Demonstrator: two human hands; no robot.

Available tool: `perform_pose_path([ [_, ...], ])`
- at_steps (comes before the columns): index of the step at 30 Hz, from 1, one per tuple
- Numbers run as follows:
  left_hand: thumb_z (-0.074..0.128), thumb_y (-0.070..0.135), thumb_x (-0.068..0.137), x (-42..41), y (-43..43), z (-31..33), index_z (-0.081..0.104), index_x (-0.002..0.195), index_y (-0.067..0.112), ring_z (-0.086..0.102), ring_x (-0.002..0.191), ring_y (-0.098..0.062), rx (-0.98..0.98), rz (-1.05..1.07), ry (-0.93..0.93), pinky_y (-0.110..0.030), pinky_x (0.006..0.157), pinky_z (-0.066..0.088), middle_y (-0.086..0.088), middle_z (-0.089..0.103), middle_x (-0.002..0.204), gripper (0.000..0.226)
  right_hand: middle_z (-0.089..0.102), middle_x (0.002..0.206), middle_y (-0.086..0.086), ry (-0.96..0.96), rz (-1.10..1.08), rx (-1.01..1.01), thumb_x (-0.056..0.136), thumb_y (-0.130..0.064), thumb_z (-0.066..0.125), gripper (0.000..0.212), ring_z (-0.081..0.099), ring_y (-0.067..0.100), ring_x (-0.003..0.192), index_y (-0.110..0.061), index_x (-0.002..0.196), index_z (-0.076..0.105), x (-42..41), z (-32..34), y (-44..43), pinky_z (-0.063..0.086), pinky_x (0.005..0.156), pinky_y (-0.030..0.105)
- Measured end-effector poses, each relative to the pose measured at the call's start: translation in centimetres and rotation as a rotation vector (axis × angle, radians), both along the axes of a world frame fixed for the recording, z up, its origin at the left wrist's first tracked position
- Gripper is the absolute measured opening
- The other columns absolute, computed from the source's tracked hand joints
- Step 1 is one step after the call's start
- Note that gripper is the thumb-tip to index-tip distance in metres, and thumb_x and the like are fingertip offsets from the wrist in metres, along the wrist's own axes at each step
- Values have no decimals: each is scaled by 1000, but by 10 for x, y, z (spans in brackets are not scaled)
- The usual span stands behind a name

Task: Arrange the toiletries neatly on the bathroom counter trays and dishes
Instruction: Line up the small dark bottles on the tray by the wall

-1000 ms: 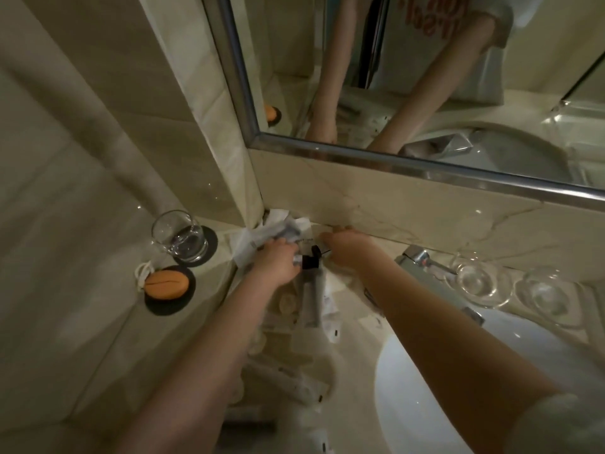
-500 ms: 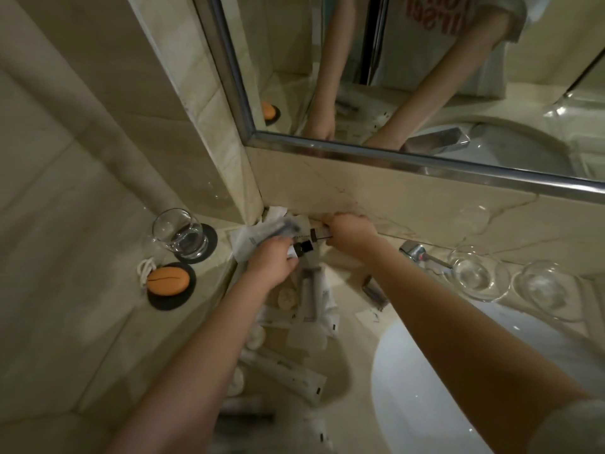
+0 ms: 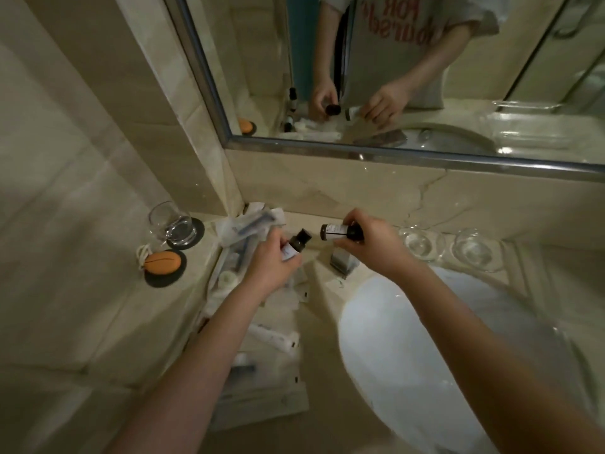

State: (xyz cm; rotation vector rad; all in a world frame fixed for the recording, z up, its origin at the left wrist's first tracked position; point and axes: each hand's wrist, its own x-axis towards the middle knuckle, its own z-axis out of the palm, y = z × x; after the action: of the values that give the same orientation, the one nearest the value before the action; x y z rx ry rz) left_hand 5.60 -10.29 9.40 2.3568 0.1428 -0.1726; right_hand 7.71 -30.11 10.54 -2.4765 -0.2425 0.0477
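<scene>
We find both hands raised over the back of the worktop [image 3: 322,322], each grasping a small dark bottle.

The left hand [image 3: 271,262] has its fingers curled round the lower body of the first bottle [image 3: 297,244]. That bottle is tilted, its black cap up and to the right and its white label against the fingers.

The right hand [image 3: 371,240] pinches the second bottle [image 3: 335,231] at the cap end. This bottle lies roughly level, with its base towards the first bottle. The two bottles are near each other but apart, and neither touches the worktop.

Beneath and behind the left hand, a loose heap of packets [image 3: 248,224] runs from the corner under the mirror [image 3: 393,77] forward along the worktop. A white tube [image 3: 273,338] lies among them beside the left forearm.

On the ledge to the left, a tumbler [image 3: 170,222] stands on a black coaster [image 3: 194,239]. Just in front of it an orange soap [image 3: 162,261] rests on a black disc [image 3: 163,280].

The tap [image 3: 342,261] sits below the right hand at the rear of the basin [image 3: 409,339]. Two glass dishes [image 3: 420,245] [image 3: 476,252] stand side by side to the right of that hand, behind the basin. We cannot tell whether they hold anything.
</scene>
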Motion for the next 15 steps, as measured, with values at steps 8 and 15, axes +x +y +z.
perform_pose_path([
  [8,57,21,90,-42,-93,4,51,112,13,52,81,-17,-116,-186,-12,-28,64,37,0,56,92,24,64,80,0,-25,-226,203,75,-28,75,25,62,21,77,-16,91,60,-80,12,-93,50,70,34],
  [15,46,30,95,-51,-188,-2,46,100,18,45,63,-14,-202,-310,54,-29,58,32,5,45,67,13,59,71,-10,14,-421,217,74,-33,75,27,57,7,67,-19,86,55,-121,6,-185,42,56,16],
])
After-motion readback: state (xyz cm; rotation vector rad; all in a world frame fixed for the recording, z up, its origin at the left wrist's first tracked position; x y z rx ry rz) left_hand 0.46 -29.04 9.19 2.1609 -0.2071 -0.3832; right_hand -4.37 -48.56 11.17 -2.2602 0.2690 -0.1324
